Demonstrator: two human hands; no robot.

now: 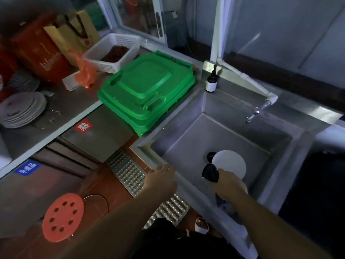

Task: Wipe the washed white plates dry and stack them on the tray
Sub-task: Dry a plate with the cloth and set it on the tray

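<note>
Two bare forearms reach forward from the bottom edge, above dark clothing and one sandalled foot (201,223) on the red floor. On the left, the left hand (162,179) rests over the near left rim of a steel sink (188,126), fingers bent down over the edge; its fingertips are hidden behind the rim, and it holds nothing. On the right, the right hand (228,186) is down inside the sink, gripping a dark cloth (211,173) that bunches out past the knuckles. Whether the fingers also grip the plate cannot be told. Just beyond that hand a white plate (230,162) stands tilted in the basin, its lower edge hidden by the hand and cloth, and it covers part of the drain (210,155).

A white pipe with a small tap (252,115) reaches over the far right of the basin. A dark bottle with a white label (211,82) stands at the sink's back left corner. Left of the sink lies a green bin lid (147,90). Further left, a steel table (71,103) carries a white basket (112,51) of something dark brown, an orange plastic bag (85,71), blurred red and tan bags, and a stack of pale plates (22,109) cut off by the left edge. A red stool (62,216) with round holes stands on the floor at lower left. No tray can be made out with certainty.
</note>
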